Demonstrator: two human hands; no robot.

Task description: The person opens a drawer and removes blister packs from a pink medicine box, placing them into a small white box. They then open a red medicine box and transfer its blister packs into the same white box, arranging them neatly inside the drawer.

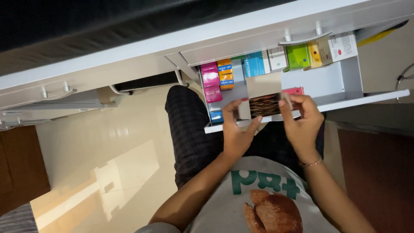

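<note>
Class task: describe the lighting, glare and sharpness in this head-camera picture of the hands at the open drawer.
Head view: drawer and its boxes brightly lit; floor shows pale glare and a slanted light patch; box held by left hand and right hand is dark and slightly blurred; corners fall dim.

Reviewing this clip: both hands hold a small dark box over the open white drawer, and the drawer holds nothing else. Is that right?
Not quite. The left hand and right hand do hold the small dark box over the open white drawer, but the head view shows the drawer stocked with a row of coloured boxes along its back.
</note>
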